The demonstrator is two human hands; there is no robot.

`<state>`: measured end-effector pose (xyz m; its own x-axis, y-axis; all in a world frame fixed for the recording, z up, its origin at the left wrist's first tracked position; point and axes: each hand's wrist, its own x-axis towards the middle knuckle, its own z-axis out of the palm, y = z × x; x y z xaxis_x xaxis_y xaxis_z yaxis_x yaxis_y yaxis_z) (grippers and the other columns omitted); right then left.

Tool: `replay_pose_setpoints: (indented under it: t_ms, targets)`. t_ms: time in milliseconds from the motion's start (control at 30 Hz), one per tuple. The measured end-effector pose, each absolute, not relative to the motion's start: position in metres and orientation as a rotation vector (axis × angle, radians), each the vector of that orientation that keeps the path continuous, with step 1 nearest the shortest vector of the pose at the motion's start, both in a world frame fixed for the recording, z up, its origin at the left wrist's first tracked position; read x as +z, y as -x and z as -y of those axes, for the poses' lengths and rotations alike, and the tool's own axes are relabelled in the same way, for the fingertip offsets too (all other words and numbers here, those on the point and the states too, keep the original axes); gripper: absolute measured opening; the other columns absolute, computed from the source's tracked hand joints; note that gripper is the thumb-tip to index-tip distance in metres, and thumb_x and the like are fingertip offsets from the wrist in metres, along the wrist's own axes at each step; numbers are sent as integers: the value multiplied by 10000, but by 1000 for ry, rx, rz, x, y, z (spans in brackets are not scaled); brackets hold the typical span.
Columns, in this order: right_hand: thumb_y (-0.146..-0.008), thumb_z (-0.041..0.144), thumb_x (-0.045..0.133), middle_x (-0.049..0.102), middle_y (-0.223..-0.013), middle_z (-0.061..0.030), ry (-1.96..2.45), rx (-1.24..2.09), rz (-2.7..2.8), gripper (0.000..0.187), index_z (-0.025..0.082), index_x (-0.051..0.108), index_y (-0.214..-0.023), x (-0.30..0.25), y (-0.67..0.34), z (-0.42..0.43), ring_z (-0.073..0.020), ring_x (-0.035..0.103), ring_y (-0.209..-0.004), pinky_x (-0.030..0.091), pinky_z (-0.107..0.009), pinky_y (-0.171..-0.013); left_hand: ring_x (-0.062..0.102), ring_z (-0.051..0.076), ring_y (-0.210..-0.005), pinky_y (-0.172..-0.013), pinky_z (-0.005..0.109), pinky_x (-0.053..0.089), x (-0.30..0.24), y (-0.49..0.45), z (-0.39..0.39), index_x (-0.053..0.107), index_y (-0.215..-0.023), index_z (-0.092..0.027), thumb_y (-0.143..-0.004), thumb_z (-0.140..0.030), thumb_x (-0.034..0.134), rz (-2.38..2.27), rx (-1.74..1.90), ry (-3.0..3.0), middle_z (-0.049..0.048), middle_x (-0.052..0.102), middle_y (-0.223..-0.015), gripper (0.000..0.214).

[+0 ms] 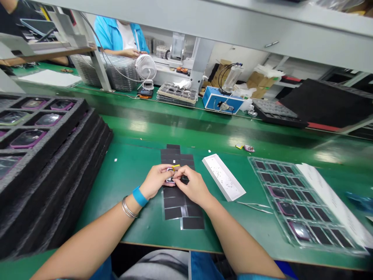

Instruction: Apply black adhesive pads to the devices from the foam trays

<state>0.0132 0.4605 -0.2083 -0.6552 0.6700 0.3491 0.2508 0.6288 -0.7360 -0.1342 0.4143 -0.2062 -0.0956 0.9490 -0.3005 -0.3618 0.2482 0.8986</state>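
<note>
Holding one yellow-tabbed component (169, 175), two hands (155, 181) (192, 187)

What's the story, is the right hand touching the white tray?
Apart. The head view shows green mat between the right hand, pinching a small yellow-tabbed part, and the white tray beside it.

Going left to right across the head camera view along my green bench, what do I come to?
Stacked black foam trays, left hand, small yellow-tabbed part, right hand, white perforated strip, clear plastic tray, white paper sheets.
</note>
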Motion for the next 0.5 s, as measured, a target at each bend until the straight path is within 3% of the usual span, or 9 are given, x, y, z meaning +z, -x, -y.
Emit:
replay_pose_setpoints:
  t_ms: [133,267,367,500]
  targets:
    - [-746,153,610,604,-851,-34,794,682,2166,124,217,531,-816,-211,-10,-458,-199,567,-864,475,-357,-789,612,114,-590,-520,216,550,-205,134,-413,671,-927,-114,-631,-214,719,-1169,1287,-632,51,678,-766,317]
    - [-644,296,734,596,-1004,-56,964,1110,1859,429,215,524,-1009,-214,-8,-464,-198,576,-914,512,-329,-745,629,126,-586,-511,220,546,-204,135,-414,666,-917,-123,-639,-218,725,-1170,1267,-615,50,672,-754,299]
    - [-758,374,637,632,-937,-46,941,1368,1712,243,204,590,-925,-216,-7,-469,-170,610,-828,520,-297,-708,669,175,-652,-540,240,551,-204,137,-415,657,-951,-121,-671,-215,703,-1146,1225,-625,78,683,-778,299]
    - [-808,363,597,663,-879,-43,947,1196,1692,167,206,641,-842,-217,-6,-468,-180,625,-796,506,-325,-763,683,213,-764,-659,296,566,-203,140,-414,658,-982,-123,-668,-154,668,-1016,1179,-572,103,691,-868,316]
